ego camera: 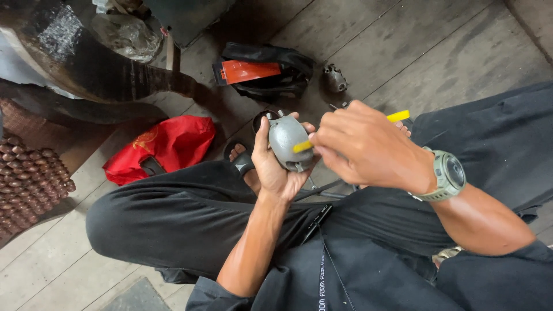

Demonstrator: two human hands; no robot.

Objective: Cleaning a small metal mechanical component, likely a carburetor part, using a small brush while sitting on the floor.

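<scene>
My left hand (269, 167) cups a rounded grey metal part (286, 141), held upright above my lap. My right hand (363, 147) grips a thin yellow-handled tool (398, 116); its yellow tip (302, 147) lies against the side of the grey part. A grey-green watch (444, 175) sits on my right wrist. I sit cross-legged in black trousers (173, 219), and my sandalled foot (240, 158) shows just left of the left hand.
A red bag (173, 147) lies on the wooden floor at the left. Behind the hands lie a black pouch with an orange card (253, 72) and a small metal part (334, 79). A beaded mat (29, 181) and a dark curved object (86, 63) fill the far left.
</scene>
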